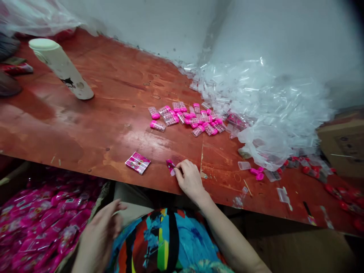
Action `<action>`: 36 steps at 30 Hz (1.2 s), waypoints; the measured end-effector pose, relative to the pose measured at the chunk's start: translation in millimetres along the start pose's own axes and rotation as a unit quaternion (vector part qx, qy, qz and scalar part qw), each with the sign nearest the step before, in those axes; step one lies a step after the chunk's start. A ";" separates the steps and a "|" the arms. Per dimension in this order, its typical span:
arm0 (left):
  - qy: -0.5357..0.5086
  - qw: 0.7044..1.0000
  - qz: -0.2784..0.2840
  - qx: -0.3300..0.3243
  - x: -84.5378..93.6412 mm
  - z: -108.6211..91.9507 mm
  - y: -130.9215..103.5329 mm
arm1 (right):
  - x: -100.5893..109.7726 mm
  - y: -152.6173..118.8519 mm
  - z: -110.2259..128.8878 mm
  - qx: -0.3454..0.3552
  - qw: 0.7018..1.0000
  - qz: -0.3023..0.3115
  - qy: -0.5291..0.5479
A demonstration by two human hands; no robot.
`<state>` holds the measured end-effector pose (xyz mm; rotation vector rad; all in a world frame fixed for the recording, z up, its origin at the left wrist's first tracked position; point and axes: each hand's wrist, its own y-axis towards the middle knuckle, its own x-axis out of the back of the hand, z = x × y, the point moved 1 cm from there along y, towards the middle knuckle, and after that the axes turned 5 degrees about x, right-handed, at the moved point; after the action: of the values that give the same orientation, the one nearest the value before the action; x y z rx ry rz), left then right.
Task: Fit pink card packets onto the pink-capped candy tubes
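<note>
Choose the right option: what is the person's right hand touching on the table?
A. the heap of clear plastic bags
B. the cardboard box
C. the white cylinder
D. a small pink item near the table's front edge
D: the right hand rests on the table with its fingertips on a small pink item near the front edge.

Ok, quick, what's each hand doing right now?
Left hand: open, empty, below the table edge.
Right hand: fingertips pinching a small pink plastic packet on the table.
</note>
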<state>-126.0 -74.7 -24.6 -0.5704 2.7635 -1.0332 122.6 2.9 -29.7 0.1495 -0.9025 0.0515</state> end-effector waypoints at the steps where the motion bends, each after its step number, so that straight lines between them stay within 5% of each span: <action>1: 0.002 0.999 0.030 -0.014 -22.8 -6.1 -1.5 | 2.3 -2.1 1.8 -0.008 0.998 0.002 0.065; 4: 0.043 0.989 0.130 -0.059 -91.1 -24.1 -1.9 | 8.6 -9.1 5.9 -0.040 0.973 0.010 0.228; 7: 0.070 0.970 0.228 -0.056 -133.2 -32.9 4.5 | 9.7 -11.8 4.3 -0.076 0.936 -0.026 0.343; 11: 0.063 0.961 0.269 -0.033 -147.2 -27.9 14.6 | 6.8 -6.9 -5.3 -0.146 0.834 -0.059 0.529; 14: 0.055 0.958 0.280 -0.014 -149.2 -21.2 17.7 | 7.7 -3.3 -8.9 -0.154 0.805 -0.068 0.568; 21: 0.031 0.962 0.271 -0.020 -153.9 -22.6 19.3 | 10.5 -3.2 -13.4 -0.193 0.826 0.000 0.530; 25: 0.044 0.971 0.234 -0.025 -155.2 -21.8 20.8 | 7.9 0.4 -15.1 -0.174 0.820 -0.076 0.539; 29: 0.043 0.975 0.215 -0.013 -156.9 -18.7 23.6 | 2.3 2.6 -12.8 -0.121 0.878 -0.138 0.441; 36: 0.061 0.977 0.206 -0.009 -153.9 -22.8 29.5 | 0.0 6.3 -20.4 -0.015 0.981 -0.130 0.141</action>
<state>0.7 20.2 -27.4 0.0734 2.8193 -0.9686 137.8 12.2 -41.6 0.2244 -0.5941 -0.1804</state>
